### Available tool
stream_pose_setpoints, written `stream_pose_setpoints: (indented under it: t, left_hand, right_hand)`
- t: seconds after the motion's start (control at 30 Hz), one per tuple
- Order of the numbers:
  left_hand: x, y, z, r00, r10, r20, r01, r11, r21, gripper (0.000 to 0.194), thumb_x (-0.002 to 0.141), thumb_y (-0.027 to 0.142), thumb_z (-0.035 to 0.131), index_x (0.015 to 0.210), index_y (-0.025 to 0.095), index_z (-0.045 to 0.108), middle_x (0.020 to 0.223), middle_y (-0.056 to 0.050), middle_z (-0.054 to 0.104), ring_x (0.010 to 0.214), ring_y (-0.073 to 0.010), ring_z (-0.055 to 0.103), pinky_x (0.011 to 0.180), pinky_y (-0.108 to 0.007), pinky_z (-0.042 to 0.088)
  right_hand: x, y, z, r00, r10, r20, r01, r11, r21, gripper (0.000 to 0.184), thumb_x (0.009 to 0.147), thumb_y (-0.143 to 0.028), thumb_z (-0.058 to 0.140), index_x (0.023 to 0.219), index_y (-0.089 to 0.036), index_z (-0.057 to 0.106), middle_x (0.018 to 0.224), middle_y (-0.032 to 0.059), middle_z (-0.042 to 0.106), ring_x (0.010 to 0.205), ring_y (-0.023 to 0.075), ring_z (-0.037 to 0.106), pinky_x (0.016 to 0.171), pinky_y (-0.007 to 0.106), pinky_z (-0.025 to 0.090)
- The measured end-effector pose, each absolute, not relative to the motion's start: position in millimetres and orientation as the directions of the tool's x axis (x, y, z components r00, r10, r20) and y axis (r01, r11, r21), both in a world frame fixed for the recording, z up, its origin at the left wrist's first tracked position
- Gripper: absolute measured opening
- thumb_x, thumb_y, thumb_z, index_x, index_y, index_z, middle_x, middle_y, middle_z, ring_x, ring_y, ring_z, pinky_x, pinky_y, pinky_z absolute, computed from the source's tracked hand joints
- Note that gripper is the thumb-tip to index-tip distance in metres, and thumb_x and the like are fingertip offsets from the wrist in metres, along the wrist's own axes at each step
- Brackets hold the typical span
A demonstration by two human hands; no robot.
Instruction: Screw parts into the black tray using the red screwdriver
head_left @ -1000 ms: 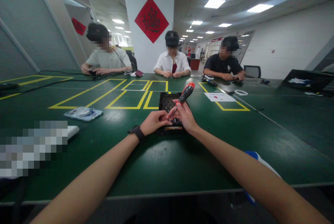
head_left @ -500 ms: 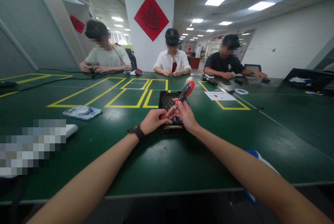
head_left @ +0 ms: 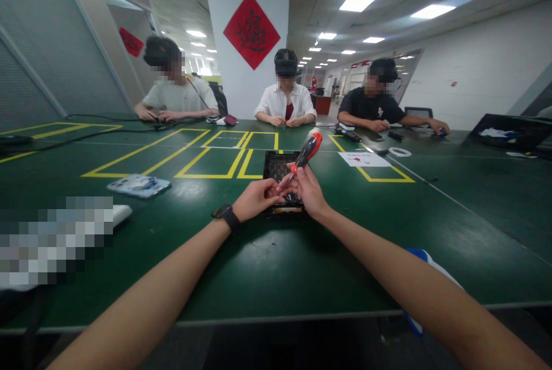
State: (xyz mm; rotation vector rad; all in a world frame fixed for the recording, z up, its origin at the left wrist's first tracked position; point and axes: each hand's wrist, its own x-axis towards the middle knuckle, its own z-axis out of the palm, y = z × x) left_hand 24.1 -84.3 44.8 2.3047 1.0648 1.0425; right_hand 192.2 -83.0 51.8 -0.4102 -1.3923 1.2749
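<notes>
Right hand (head_left: 312,193) pinching the red-and-black screwdriver (head_left: 309,149); left hand (head_left: 254,200), fingers bunched by its tip, hold unclear; beneath, the black case (head_left: 275,166) lies open, work seemingly unfinished.

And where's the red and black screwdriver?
Just right of centre in the head view, the screwdriver is in the right-hand grip, over the black case, slanting down toward the left-hand grip.

Office: ceiling light panels (head_left: 356,3), shared green table (head_left: 276,278)

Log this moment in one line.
right hand: holds screwdriver | left hand: at screwdriver's lower end | black case: beneath both hands
</notes>
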Motion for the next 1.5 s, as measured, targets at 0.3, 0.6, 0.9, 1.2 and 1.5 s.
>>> stream_pose_setpoints:
  t: [0.3,0.6,0.9,1.2,1.5]
  left_hand:
    - [24.3,-84.2,45.1,0.474,0.764,0.437,0.393,-0.628,0.672,0.029,0.076,0.039,0.058,0.087,0.013,0.060,0.074,-0.001,0.061,0.064,-0.0108,0.053,0.062,-0.023,0.042]
    - [23.5,-82.6,44.3,0.485,0.772,0.411,0.402,-0.614,0.679,0.029,0.078,0.040,0.054,0.081,0.012,0.062,0.069,-0.001,0.061,0.064,-0.0116,0.052,0.061,-0.022,0.040]
    - [25.2,-85.8,45.5,0.451,0.786,0.423,0.452,-0.610,0.651,0.033,0.070,0.045,0.063,0.074,0.014,0.053,0.057,0.005,0.046,0.053,-0.0071,0.039,0.051,-0.018,0.032]
    - [21.7,-82.5,43.3,0.496,0.759,0.421,0.440,-0.638,0.632,0.030,0.079,0.040,0.052,0.078,0.011,0.062,0.066,0.000,0.058,0.060,-0.0099,0.048,0.057,-0.021,0.037]
    - [25.0,-85.5,42.8,0.423,0.792,0.440,0.409,-0.600,0.688,0.033,0.069,0.044,0.064,0.077,0.013,0.056,0.061,0.003,0.051,0.053,-0.0073,0.042,0.051,-0.019,0.035]
  right_hand:
    - [192.5,-81.4,51.4,-0.281,0.825,0.490,-0.417,0.355,-0.837,0.031,0.087,-0.047,0.040,0.105,-0.022,0.041,0.067,-0.0017,0.060,0.059,0.0119,0.061,0.055,0.026,0.051]
    - [192.8,-79.8,50.2,-0.293,0.830,0.475,-0.430,0.329,-0.841,0.030,0.087,-0.044,0.040,0.107,-0.022,0.040,0.068,-0.0015,0.060,0.060,0.0123,0.061,0.056,0.026,0.051]
    - [192.8,-78.9,49.2,-0.314,0.823,0.474,-0.431,0.322,-0.843,0.028,0.088,-0.043,0.039,0.106,-0.022,0.041,0.068,-0.0013,0.061,0.059,0.0127,0.062,0.054,0.026,0.051]
    - [192.7,-78.6,50.0,-0.327,0.822,0.466,-0.429,0.310,-0.848,0.029,0.087,-0.042,0.041,0.107,-0.021,0.042,0.070,-0.0007,0.061,0.062,0.0125,0.062,0.056,0.026,0.051]
    - [193.0,-76.5,47.7,-0.309,0.827,0.470,-0.441,0.313,-0.841,0.028,0.087,-0.042,0.042,0.107,-0.022,0.043,0.069,-0.0020,0.060,0.061,0.0119,0.061,0.056,0.025,0.050]
